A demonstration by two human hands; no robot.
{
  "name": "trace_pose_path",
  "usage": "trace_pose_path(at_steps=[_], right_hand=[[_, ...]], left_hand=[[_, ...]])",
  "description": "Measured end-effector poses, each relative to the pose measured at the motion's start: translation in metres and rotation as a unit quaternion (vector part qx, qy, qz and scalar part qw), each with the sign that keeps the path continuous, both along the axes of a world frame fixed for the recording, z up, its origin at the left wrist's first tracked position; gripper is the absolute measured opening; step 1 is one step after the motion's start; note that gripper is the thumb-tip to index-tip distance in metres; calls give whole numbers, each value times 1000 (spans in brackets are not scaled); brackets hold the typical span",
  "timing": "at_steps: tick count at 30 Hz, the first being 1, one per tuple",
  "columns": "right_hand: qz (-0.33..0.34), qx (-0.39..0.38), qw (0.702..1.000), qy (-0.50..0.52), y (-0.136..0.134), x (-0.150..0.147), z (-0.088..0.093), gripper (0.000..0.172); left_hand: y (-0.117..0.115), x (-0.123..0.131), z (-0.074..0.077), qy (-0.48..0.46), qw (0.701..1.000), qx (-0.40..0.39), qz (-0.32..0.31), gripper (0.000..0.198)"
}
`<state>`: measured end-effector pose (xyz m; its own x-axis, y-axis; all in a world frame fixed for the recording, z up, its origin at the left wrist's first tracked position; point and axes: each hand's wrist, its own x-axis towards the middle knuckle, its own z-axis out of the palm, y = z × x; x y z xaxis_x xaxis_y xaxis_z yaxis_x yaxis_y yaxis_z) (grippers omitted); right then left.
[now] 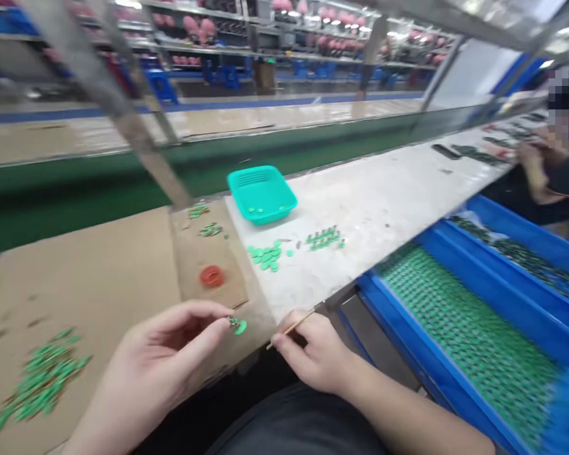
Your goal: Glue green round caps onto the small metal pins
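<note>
My left hand point(171, 360) pinches a small part with a green disc point(239, 327) at its end, between thumb and forefinger. Its finer details are too small to make out. In my right hand point(313, 351) is a thin wooden stick point(291, 328), held like a pen with its tip pointing down and left, apart from the green part. Just beyond my left hand a small round orange-red dish point(211, 276) sits on cardboard. Loose green discs point(267, 254) lie on the white tabletop, with small green parts point(325, 237) in rows to their right.
A turquoise tray point(262, 194) holds a few green discs. A pile of green pieces point(45, 379) lies on the cardboard point(99, 265) at left. Blue bins point(408, 335) full of parts stand at right. A co-worker point(559, 145) sits at the far right. A slanted metal post point(137, 133) rises behind.
</note>
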<state>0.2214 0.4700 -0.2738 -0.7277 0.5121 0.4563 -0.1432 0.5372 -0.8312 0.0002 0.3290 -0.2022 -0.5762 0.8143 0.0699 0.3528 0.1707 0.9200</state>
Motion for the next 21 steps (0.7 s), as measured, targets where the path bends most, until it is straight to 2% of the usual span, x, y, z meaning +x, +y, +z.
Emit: trace_pose_path(at_steps=[2, 4, 6, 9, 11, 14, 17, 19, 21], right_hand=[[-39, -19, 999, -7, 7, 21, -3, 23], [-79, -35, 996, -12, 13, 41, -6, 22], [-109, -46, 993, -10, 18, 58, -8, 22], [-139, -62, 988, -7, 23, 77, -10, 22], [-154, -70, 985, -5, 25, 86, -11, 21], [-170, -79, 982, -6, 28, 97, -11, 21], [-175, -84, 981, -9, 29, 104, -12, 21], [-173, -87, 981, -10, 29, 107, -13, 19], [-164, -104, 981, -9, 30, 109, -12, 18]], left_hand=[[42, 10, -3, 64, 997, 4, -46, 39], [92, 26, -6, 131, 986, 21, -101, 35], [143, 46, -11, 172, 976, 33, -130, 30], [203, 70, -22, 239, 961, 41, -130, 23], [228, 81, -30, 279, 953, 37, -115, 21], [244, 94, -40, 321, 943, 23, -87, 21], [242, 98, -43, 346, 935, 1, -71, 21], [232, 87, -38, 357, 931, -18, -70, 24], [217, 63, -28, 364, 928, -47, -64, 30]])
